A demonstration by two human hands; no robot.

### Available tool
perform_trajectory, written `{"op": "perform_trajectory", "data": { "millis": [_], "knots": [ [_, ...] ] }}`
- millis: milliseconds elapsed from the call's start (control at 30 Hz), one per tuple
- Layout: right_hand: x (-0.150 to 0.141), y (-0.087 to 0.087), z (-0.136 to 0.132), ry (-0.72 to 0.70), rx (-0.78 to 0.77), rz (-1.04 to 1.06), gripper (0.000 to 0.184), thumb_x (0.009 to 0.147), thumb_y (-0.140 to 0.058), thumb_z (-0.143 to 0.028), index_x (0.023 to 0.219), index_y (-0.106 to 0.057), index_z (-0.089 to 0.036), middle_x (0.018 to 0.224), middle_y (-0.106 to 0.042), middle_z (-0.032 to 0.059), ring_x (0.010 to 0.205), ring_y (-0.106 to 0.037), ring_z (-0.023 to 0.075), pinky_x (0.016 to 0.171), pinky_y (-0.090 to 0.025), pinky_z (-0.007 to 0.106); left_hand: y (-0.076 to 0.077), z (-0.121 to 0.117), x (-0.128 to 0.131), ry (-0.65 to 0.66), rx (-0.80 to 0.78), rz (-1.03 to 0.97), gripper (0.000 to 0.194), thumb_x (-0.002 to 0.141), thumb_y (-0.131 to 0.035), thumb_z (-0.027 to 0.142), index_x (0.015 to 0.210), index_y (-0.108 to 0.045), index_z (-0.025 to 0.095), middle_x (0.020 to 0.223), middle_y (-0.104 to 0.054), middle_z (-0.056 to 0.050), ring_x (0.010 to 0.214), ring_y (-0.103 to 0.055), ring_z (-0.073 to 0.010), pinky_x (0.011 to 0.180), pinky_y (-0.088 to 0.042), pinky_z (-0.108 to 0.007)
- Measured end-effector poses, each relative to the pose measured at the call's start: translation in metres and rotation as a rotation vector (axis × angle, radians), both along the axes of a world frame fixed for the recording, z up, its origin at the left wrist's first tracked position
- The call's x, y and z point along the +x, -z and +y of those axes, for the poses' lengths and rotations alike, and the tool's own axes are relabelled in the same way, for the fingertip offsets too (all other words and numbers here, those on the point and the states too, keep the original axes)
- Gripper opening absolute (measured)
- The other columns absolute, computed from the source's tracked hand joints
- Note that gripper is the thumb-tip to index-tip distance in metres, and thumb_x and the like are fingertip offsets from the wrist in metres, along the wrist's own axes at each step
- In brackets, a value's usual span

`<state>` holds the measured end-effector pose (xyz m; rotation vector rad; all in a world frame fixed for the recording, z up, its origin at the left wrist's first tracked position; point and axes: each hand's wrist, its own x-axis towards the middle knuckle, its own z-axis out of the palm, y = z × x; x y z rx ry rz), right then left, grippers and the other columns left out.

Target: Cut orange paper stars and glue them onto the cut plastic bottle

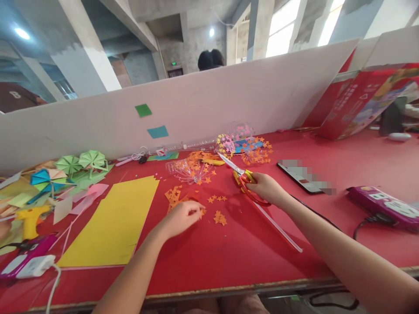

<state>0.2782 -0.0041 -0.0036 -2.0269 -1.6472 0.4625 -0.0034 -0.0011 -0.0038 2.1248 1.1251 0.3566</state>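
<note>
My right hand [266,188] is wrapped round the red and yellow handles of a pair of scissors [235,165]. The blades point away and to the left, above the table. My left hand [185,216] is low over the table with its fingers curled in a pinch; a bit of orange paper star shows at the fingertips. Small piles of orange paper stars [220,217] lie just right of it, and orange punched paper scraps [173,196] lie behind it. Farther back is a clear plastic petal-shaped piece [183,171] with stars on it.
Yellow paper sheets [114,222] lie left, beside folded paper umbrellas [92,158] and a yellow glue gun [32,220]. A clear thin stick [278,226], a phone [299,176] and a purple power strip [386,205] are on the right. A white partition [183,100] borders the red table.
</note>
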Motion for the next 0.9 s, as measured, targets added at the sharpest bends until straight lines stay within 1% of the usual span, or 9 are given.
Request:
{"op": "perform_trajectory", "data": {
  "millis": [100, 233, 333, 467, 600, 700, 767, 833, 900],
  "knots": [
    [0.002, -0.002, -0.005, -0.028, -0.007, -0.182, 0.011, 0.073, -0.058, -0.026, 0.082, -0.062, -0.021, 0.075, -0.067, 0.0057, 0.071, -0.061, 0.0235, 0.053, -0.032, 0.026, 0.0, -0.002, 0.005, 0.034, -0.036, 0.036, 0.025, 0.083, -0.049, 0.031, 0.063, -0.059, 0.019, 0.117, -0.067, -0.006, 0.103, -0.061, -0.0229, 0.088, -0.044, -0.032],
    [-0.001, -0.004, -0.009, -0.016, -0.077, -0.366, 0.013, 0.075, -0.059, -0.028, 0.082, -0.065, -0.02, 0.08, -0.07, 0.0105, 0.075, -0.065, 0.0266, 0.052, -0.032, 0.027, 0.0, 0.013, 0.019, 0.039, 0.018, 0.037, 0.026, 0.084, -0.046, 0.031, 0.066, -0.059, 0.019, 0.118, -0.065, -0.007, 0.103, -0.061, -0.0239, 0.086, -0.045, -0.033],
    [-0.003, -0.006, -0.006, -0.007, -0.117, -0.453, 0.017, 0.078, -0.059, -0.033, 0.084, -0.065, -0.018, 0.079, -0.07, 0.0122, 0.075, -0.066, 0.0278, 0.052, -0.034, 0.028, 0.012, 0.02, 0.031, 0.042, 0.062, 0.029, 0.026, 0.085, -0.045, 0.029, 0.062, -0.054, 0.019, 0.125, -0.06, -0.009, 0.106, -0.06, -0.0234, 0.09, -0.045, -0.035],
    [0.003, -0.011, 0.006, -0.006, -0.131, -0.521, 0.02, 0.081, -0.058, -0.035, 0.088, -0.065, -0.018, 0.082, -0.071, 0.0129, 0.079, -0.067, 0.0282, 0.055, -0.037, 0.028, 0.033, 0.012, 0.037, 0.005, 0.118, -0.041, 0.023, 0.086, -0.045, 0.025, 0.065, -0.053, 0.02, 0.134, -0.054, -0.009, 0.122, -0.05, -0.0242, 0.102, -0.038, -0.038],
    [0.018, -0.021, 0.028, -0.021, -0.136, -0.55, 0.025, 0.085, -0.059, -0.038, 0.098, -0.064, -0.016, 0.091, -0.07, 0.0127, 0.086, -0.066, 0.0283, 0.064, -0.045, 0.032, 0.039, 0.004, 0.038, 0.038, 0.114, -0.064, 0.022, 0.086, -0.045, 0.024, 0.066, -0.054, 0.02, 0.129, -0.057, -0.008, 0.122, -0.05, -0.0238, 0.103, -0.038, -0.038],
    [0.024, -0.026, 0.055, -0.071, -0.18, -0.539, 0.027, 0.091, -0.057, -0.035, 0.109, -0.061, -0.015, 0.103, -0.066, 0.0087, 0.089, -0.064, 0.0226, 0.074, -0.052, 0.036, 0.038, 0.004, 0.04, 0.043, 0.07, -0.097, 0.024, 0.086, -0.045, 0.025, 0.065, -0.053, 0.02, 0.126, -0.059, -0.007, 0.117, -0.053, -0.023, 0.1, -0.04, -0.037],
    [0.022, -0.026, 0.075, -0.113, -0.193, -0.539, 0.027, 0.094, -0.056, -0.03, 0.118, -0.057, -0.018, 0.118, -0.06, 0.0081, 0.097, -0.062, 0.0211, 0.082, -0.053, 0.04, 0.038, 0.004, 0.04, 0.056, 0.062, -0.109, 0.024, 0.086, -0.045, 0.026, 0.064, -0.054, 0.02, 0.126, -0.059, -0.007, 0.116, -0.054, -0.0233, 0.1, -0.041, -0.037],
    [0.016, -0.024, 0.095, -0.154, -0.182, -0.544, 0.023, 0.095, -0.054, -0.03, 0.116, -0.059, -0.021, 0.122, -0.058, 0.0078, 0.1, -0.061, 0.0208, 0.084, -0.053, 0.039, 0.04, 0.005, 0.04, 0.069, 0.074, -0.117, 0.024, 0.086, -0.045, 0.027, 0.065, -0.056, 0.02, 0.124, -0.059, -0.008, 0.116, -0.053, -0.0237, 0.1, -0.041, -0.038],
    [0.009, -0.02, 0.113, -0.217, -0.162, -0.541, 0.029, 0.094, -0.057, -0.03, 0.12, -0.057, -0.018, 0.12, -0.058, 0.0085, 0.099, -0.061, 0.0221, 0.083, -0.053, 0.041, 0.041, 0.005, 0.04, 0.073, 0.081, -0.123, 0.024, 0.086, -0.045, 0.026, 0.066, -0.056, 0.02, 0.123, -0.06, -0.009, 0.115, -0.054, -0.0235, 0.099, -0.041, -0.037]
  ]
}}
